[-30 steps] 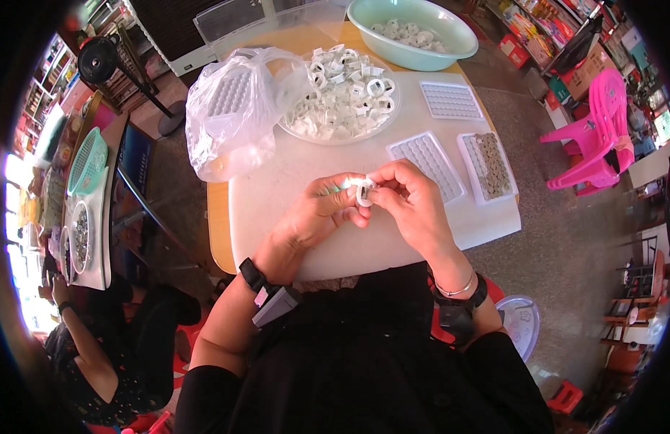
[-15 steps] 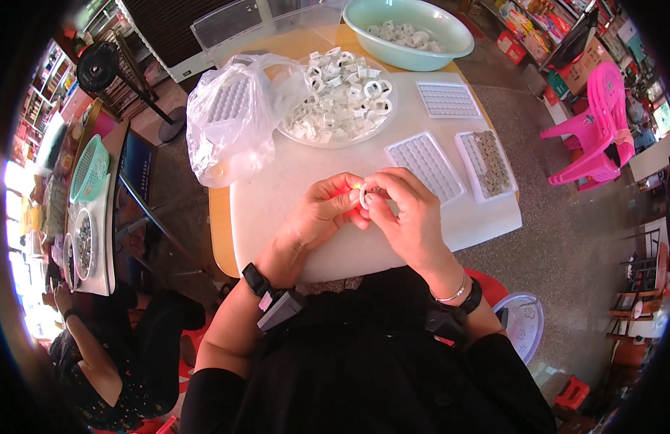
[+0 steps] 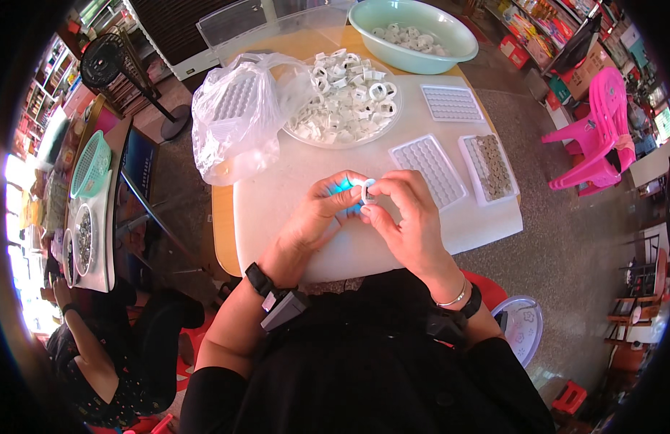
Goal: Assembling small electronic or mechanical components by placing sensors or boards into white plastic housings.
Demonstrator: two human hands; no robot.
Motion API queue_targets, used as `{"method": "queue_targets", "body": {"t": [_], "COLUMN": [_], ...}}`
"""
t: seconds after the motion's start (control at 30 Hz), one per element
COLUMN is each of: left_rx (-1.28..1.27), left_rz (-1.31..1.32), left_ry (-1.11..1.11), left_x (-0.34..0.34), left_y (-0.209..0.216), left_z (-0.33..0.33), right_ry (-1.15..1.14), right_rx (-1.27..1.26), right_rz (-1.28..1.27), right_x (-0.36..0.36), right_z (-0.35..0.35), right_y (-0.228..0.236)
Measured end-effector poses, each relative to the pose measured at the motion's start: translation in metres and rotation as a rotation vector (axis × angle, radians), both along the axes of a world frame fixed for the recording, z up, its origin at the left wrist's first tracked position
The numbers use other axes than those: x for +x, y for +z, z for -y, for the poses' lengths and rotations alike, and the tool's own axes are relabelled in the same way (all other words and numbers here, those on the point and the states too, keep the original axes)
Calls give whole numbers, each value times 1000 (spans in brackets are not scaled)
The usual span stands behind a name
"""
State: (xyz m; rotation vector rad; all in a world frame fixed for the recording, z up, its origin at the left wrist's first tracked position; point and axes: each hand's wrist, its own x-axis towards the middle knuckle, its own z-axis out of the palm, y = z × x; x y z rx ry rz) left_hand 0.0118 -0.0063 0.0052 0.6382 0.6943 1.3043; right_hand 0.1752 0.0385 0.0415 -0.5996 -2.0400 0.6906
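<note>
A small white ring-shaped piece (image 3: 367, 193) is held upright between my two hands over the near part of the table. My left hand (image 3: 314, 215) pinches its left side, and blue light glows on those fingers. The thumb and forefinger of my right hand (image 3: 413, 226) close on its right side. Beyond them, a clear round tray (image 3: 397, 124) is heaped with similar white ring pieces (image 3: 342, 98). To the right of the hands lies a white tray with rows of hollows (image 3: 429, 170); beside it, another white tray (image 3: 479, 189) holds small round greyish parts (image 3: 494, 165).
A clear plastic bag (image 3: 233, 137) containing a moulded tray lies at the table's left. At the back are a pale green basin (image 3: 458, 54) of white pieces and another moulded tray (image 3: 452, 103). A pink chair (image 3: 602, 137) stands right; a person (image 3: 96, 354) sits at left.
The glow on my left fingers has turned from red to blue. The ring has turned a little, showing more of its opening, and my right fingers have shifted slightly on it.
</note>
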Motion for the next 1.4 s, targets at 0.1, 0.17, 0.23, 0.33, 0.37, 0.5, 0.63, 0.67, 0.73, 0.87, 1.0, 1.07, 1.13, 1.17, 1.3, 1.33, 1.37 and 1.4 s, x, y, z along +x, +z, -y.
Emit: {"method": "queue_targets", "body": {"t": [0.1,0.17,0.23,0.33,0.37,0.5,0.63,0.67,0.73,0.87,1.0,1.07,1.13,1.17,1.3,1.33,1.37,1.4], "left_rx": [9,13,22,10,9,-13,-12,-12,39,64,10,1,55,58,81,87,92,90], "left_rz": [-20,-32,-37,-53,-53,-33,-1,-2,61,83,54,62,32,31,38,59,60,68], "left_ry": [-11,-19,-21,-20,-19,10,-13,-10,-110,-154,-155,-148,21,19,1,2,4,2], "left_x": [0,0,1,1,1,3,2,0,-4,-7,-6,-1,5,4,-1,-2,-2,-3], "left_y": [-1,-1,0,-2,-3,-1,4,2,-3,-6,-2,0,7,6,2,1,0,-1], "left_z": [0,1,1,0,-1,-1,-3,-3,-3,-2,-1,-2,-3,-3,-3,-4,-4,-4], "right_ry": [21,25,29,17,15,11,8,54,102,91,151,161,70,69,90,94,97,93], "right_rx": [83,100,117,139,138,129,86,-49,-184,-313,-625,-835,-947,-944,-1154,-1180,-1175,-1187], "right_rz": [29,30,31,17,17,46,6,-47,-100,-40,-92,-166,-212,-213,-390,-425,-422,-424], "right_x": [0,-1,-2,-4,-5,-5,-2,1,5,3,1,1,0,0,-4,-5,-6,-7], "right_z": [-3,-4,-5,-6,-7,-6,-5,-5,-7,-10,-9,-11,-14,-15,-15,-14,-13,-12], "right_y": [0,-1,-2,-4,-5,-6,-3,0,7,15,17,12,8,7,3,3,4,6]}}
